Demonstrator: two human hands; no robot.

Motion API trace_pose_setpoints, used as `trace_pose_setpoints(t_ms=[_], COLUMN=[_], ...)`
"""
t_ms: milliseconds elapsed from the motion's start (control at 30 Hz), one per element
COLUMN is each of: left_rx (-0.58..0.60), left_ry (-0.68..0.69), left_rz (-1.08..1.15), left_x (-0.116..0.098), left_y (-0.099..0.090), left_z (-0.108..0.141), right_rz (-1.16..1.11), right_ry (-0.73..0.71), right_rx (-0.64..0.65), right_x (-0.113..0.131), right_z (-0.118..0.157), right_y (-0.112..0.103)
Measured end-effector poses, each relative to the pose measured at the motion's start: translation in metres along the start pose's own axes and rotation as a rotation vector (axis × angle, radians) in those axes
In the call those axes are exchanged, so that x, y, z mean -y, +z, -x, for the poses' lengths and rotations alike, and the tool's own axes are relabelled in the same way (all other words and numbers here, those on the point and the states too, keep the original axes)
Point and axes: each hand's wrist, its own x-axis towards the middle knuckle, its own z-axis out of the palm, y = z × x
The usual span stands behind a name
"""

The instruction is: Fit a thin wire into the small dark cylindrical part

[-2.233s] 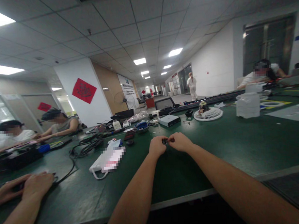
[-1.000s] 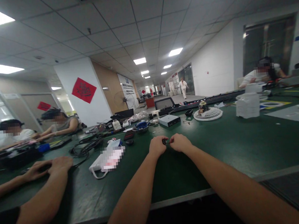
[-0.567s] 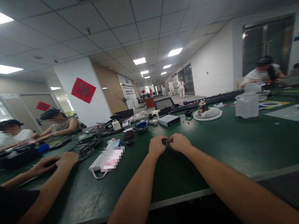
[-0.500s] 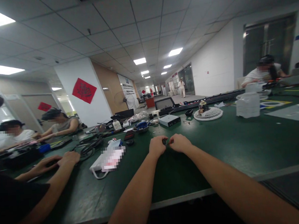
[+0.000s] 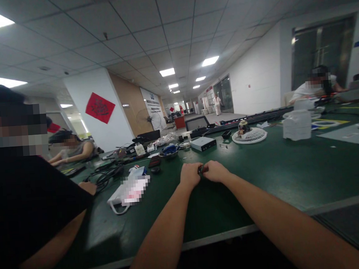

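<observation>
Head view, co-worker (image 5: 24, 202) newly looming, left hand (image 5: 190, 175), right hand (image 5: 215, 171) pinching black part (image 5: 200, 169)

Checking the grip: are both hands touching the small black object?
Touching: the head view shows left hand and right hand pinching the small black object from both sides.

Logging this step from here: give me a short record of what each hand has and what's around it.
left hand: pinching the item from its side
right hand: pinching the item from the other side
item: small dark part, too small to identify
surface: green workbench
nearby: white plastic bag, silver box
co-worker: dark-shirted person, close by at left of view
</observation>
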Motion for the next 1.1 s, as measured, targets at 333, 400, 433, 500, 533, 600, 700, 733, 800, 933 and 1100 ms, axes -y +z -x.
trace_pose_setpoints(t_ms=[333,400,433,500,533,600,700,733,800,933,1100], left_rx=[0.029,0.031,0.032,0.034,0.035,0.034,0.03,0.03,0.029,0.034,0.026], left_ry=[-0.035,-0.042,-0.044,-0.045,-0.047,-0.053,-0.067,-0.071,-0.079,-0.112,-0.178], left_rz=[-0.01,-0.006,-0.004,0.0,0.0,0.0,-0.006,-0.008,-0.012,-0.018,-0.027], left_x=[-0.0019,-0.0025,-0.0026,-0.0026,-0.0024,-0.0018,-0.0008,-0.0005,-0.0001,0.0013,0.0046], left_y=[-0.0063,-0.0066,-0.0065,-0.0058,-0.0054,-0.0044,-0.0033,-0.003,-0.0025,-0.0013,0.0005], left_z=[0.0017,0.0021,0.0022,0.002,0.0018,0.0014,0.0009,0.0008,0.0006,0.0002,0.0001], right_rz=[-0.043,-0.046,-0.046,-0.041,-0.035,-0.017,0.012,0.019,0.032,0.049,0.057], right_ry=[0.008,0.021,0.03,0.056,0.071,0.106,0.147,0.155,0.165,0.179,0.165], right_rx=[-0.037,-0.045,-0.044,-0.042,-0.044,-0.047,-0.045,-0.042,-0.041,-0.049,-0.073], right_x=[0.0031,0.0037,0.0037,0.0031,0.0026,0.0018,0.0019,0.0023,0.0034,0.0039,0.0023], right_z=[0.0001,0.0004,0.0004,0.0,-0.0002,-0.0004,0.0,0.0003,0.0009,0.0019,0.0017], right_y=[-0.0017,-0.0022,-0.0023,-0.0023,-0.0022,-0.0021,-0.0024,-0.0025,-0.0028,-0.0038,-0.0052])
